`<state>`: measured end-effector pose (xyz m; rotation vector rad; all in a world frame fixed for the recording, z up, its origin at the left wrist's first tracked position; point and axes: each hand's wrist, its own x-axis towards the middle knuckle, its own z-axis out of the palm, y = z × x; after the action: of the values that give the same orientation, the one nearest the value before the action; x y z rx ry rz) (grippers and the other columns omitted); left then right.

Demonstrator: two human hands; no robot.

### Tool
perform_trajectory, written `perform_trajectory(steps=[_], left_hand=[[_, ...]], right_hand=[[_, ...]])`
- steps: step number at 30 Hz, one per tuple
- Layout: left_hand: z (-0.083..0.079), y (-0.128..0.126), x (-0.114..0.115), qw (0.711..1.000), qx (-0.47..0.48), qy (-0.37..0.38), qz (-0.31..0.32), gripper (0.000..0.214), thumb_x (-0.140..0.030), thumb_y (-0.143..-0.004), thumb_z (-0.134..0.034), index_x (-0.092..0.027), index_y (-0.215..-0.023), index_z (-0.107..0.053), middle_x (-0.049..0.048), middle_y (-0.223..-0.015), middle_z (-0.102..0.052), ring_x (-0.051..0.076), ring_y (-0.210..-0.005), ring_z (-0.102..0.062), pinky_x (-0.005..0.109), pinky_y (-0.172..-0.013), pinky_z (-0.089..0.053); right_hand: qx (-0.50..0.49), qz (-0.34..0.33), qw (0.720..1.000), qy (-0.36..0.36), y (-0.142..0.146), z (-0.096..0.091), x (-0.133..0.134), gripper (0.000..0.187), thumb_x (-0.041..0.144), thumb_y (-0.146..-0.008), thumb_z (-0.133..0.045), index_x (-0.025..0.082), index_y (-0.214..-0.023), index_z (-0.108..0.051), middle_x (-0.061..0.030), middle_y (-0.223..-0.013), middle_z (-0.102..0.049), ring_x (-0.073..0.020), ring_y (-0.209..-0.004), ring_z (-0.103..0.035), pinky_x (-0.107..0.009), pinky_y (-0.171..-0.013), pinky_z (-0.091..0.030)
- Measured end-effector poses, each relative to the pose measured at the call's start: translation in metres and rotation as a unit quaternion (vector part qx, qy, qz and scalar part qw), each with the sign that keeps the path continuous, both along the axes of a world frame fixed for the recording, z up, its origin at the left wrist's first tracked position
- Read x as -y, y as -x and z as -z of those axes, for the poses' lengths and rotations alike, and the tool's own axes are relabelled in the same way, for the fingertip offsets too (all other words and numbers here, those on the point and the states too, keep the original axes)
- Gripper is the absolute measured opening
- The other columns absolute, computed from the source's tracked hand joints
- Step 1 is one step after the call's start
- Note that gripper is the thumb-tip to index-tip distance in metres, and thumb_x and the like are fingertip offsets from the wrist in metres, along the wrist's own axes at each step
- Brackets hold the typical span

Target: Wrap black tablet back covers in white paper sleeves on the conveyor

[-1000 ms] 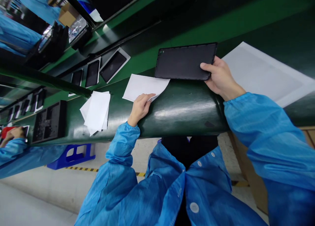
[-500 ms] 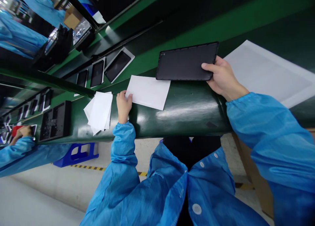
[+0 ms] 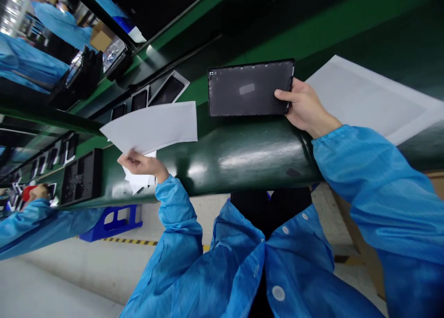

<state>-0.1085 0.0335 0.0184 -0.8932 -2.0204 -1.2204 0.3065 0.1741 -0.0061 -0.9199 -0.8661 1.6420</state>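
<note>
My left hand (image 3: 140, 164) pinches the lower edge of a white paper sheet (image 3: 156, 126), which is lifted and bows slightly. Beneath that hand lies a small pile of white papers (image 3: 138, 181). My right hand (image 3: 307, 106) grips the right end of a black tablet back cover (image 3: 239, 98), thumb on its face and the other fingers behind. A small pale rectangle and a camera opening show on the cover. To the right of this hand, a large white sheet (image 3: 371, 96) lies on the green bench (image 3: 256, 163).
Several dark-screened tablets (image 3: 168, 90) on white sheets line the back of the bench. A black compartment tray (image 3: 81, 177) sits at left, near a co-worker's hand (image 3: 40, 192). A green post (image 3: 52, 117) crosses the left side. A blue stool (image 3: 113, 221) stands below.
My left hand has picked the white sheet up off the bench and carried it left, over the paper pile. The tablet back cover has shifted slightly left and tilted, showing more of its face.
</note>
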Motion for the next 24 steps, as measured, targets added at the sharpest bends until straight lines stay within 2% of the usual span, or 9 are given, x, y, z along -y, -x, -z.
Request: perform_trajectory(steps=[2, 4, 7, 8, 10, 12, 18, 21, 24], left_hand=[[0.007, -0.016, 0.010, 0.997, -0.030, -0.001, 0.066, 0.041, -0.037, -0.114, -0.022, -0.023, -0.096, -0.056, 0.0114, -0.102, -0.054, 0.032, -0.110, -0.060, 0.057, -0.101, -0.052], [0.018, -0.042, 0.021, 0.976, -0.075, 0.039, 0.203, 0.037, -0.038, -0.114, -0.035, -0.023, -0.093, -0.062, 0.0101, -0.095, -0.056, 0.030, -0.101, -0.060, 0.054, -0.092, -0.053], [0.033, -0.088, 0.038, 0.883, -0.139, 0.136, 0.427, 0.026, -0.027, -0.110, -0.051, -0.025, -0.091, -0.070, 0.0070, -0.087, -0.062, 0.025, -0.090, -0.061, 0.045, -0.082, -0.052], [0.036, -0.102, 0.043, 0.847, -0.154, 0.168, 0.480, 0.024, -0.022, -0.109, -0.054, -0.025, -0.093, -0.071, 0.0064, -0.088, -0.065, 0.024, -0.090, -0.061, 0.044, -0.082, -0.052], [0.040, -0.123, 0.052, 0.791, -0.175, 0.227, 0.541, 0.020, -0.018, -0.107, -0.058, -0.025, -0.095, -0.072, 0.0065, -0.093, -0.070, 0.023, -0.092, -0.062, 0.042, -0.083, -0.051], [0.042, -0.134, 0.056, 0.763, -0.178, 0.266, 0.561, 0.016, -0.019, -0.106, -0.062, -0.023, -0.094, -0.071, 0.0076, -0.095, -0.072, 0.024, -0.094, -0.062, 0.041, -0.082, -0.050], [0.036, -0.135, 0.047, 0.792, -0.060, 0.305, 0.526, 0.033, -0.026, -0.105, -0.061, -0.022, -0.075, -0.047, 0.0028, -0.078, -0.060, 0.018, -0.075, -0.056, 0.033, -0.071, -0.044], [0.025, -0.130, 0.038, 0.785, 0.013, 0.364, 0.500, 0.044, -0.035, -0.108, -0.057, -0.023, -0.070, -0.038, -0.0011, -0.068, -0.049, 0.015, -0.064, -0.048, 0.031, -0.064, -0.038], [0.011, -0.122, 0.027, 0.777, 0.057, 0.411, 0.474, 0.046, -0.037, -0.111, -0.046, -0.023, -0.068, -0.034, -0.0017, -0.064, -0.044, 0.014, -0.061, -0.045, 0.031, -0.063, -0.034]], right_hand=[[-0.014, -0.012, 1.000, 0.004, 0.000, -0.002, 0.001, 0.039, 0.025, -0.079, -0.094, 0.028, -0.107, -0.068, 0.0022, -0.119, -0.081, -0.0258, -0.137, -0.066, -0.052, -0.120, -0.057], [-0.031, -0.021, 0.999, 0.003, 0.000, -0.003, 0.001, 0.042, 0.028, -0.076, -0.095, 0.027, -0.109, -0.069, 0.0013, -0.120, -0.081, -0.0264, -0.138, -0.066, -0.052, -0.119, -0.058], [-0.031, -0.018, 0.999, -0.007, 0.000, -0.003, 0.001, 0.046, 0.033, -0.072, -0.098, 0.030, -0.107, -0.069, 0.0031, -0.122, -0.081, -0.0263, -0.141, -0.063, -0.052, -0.119, -0.057], [-0.025, -0.016, 1.000, -0.008, 0.000, -0.003, 0.001, 0.046, 0.035, -0.072, -0.099, 0.032, -0.106, -0.068, 0.0044, -0.122, -0.081, -0.0257, -0.141, -0.063, -0.052, -0.120, -0.057], [-0.013, -0.011, 1.000, -0.007, 0.000, -0.002, 0.001, 0.043, 0.037, -0.073, -0.098, 0.033, -0.105, -0.068, 0.0062, -0.123, -0.081, -0.0242, -0.141, -0.062, -0.052, -0.120, -0.056], [-0.013, -0.010, 1.000, -0.007, 0.000, -0.001, 0.000, 0.044, 0.036, -0.073, -0.097, 0.032, -0.106, -0.068, 0.0056, -0.124, -0.081, -0.0240, -0.139, -0.063, -0.050, -0.119, -0.057], [-0.012, -0.031, 0.999, -0.028, -0.003, 0.006, -0.002, 0.052, 0.042, -0.070, -0.098, 0.035, -0.111, -0.067, 0.0051, -0.131, -0.078, -0.0271, -0.140, -0.063, -0.052, -0.117, -0.059], [-0.012, -0.040, 0.998, -0.037, -0.005, 0.009, -0.002, 0.056, 0.045, -0.069, -0.099, 0.035, -0.113, -0.066, 0.0043, -0.133, -0.077, -0.0280, -0.144, -0.060, -0.052, -0.117, -0.059], [-0.003, -0.054, 0.997, -0.050, -0.006, 0.008, -0.002, 0.055, 0.047, -0.071, -0.097, 0.036, -0.114, -0.064, 0.0029, -0.137, -0.076, -0.0284, -0.144, -0.060, -0.053, -0.115, -0.059]])
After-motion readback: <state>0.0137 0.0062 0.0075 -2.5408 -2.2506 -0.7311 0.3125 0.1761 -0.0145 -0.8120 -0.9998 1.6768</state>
